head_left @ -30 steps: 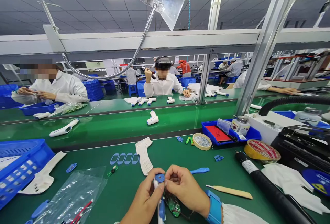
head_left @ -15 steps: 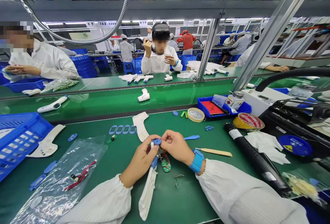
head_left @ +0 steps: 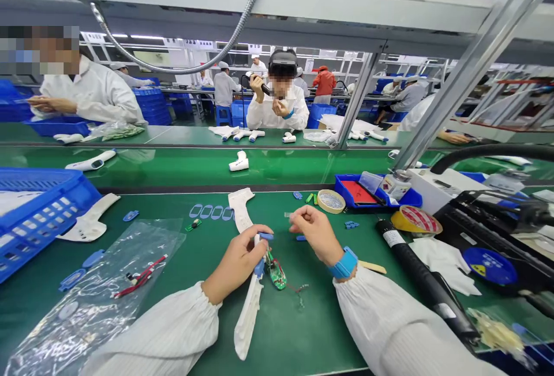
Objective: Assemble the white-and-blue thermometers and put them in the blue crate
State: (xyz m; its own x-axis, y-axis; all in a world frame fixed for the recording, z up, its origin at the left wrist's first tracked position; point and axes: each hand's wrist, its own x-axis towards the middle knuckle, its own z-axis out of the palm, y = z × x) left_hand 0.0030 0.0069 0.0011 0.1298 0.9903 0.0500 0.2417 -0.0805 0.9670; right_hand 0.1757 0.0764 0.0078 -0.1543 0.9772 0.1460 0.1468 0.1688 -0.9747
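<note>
My left hand [head_left: 236, 263] is closed around the top of a white thermometer shell [head_left: 247, 318], which has a small blue ring part [head_left: 265, 236] at its upper end. A green circuit board [head_left: 276, 275] with thin red wires hangs beside the shell. My right hand [head_left: 315, 233] is lifted a little to the right of it, fingers pinched on a tiny clear piece [head_left: 289, 215] that I cannot name. A second white shell half [head_left: 240, 208] lies on the green mat just beyond my hands.
A clear plastic bag [head_left: 99, 286] with red-wired parts lies at the left, beside a blue basket [head_left: 37, 211]. Tape rolls [head_left: 331, 201], a blue tray [head_left: 372, 191] and a black tube [head_left: 422, 283] are at the right. Other workers sit across the green conveyor [head_left: 173, 165].
My right hand has let go of the blue ring and pulled away up and to the right. The left hand still holds the shell. The camera has tilted down since a second ago.
</note>
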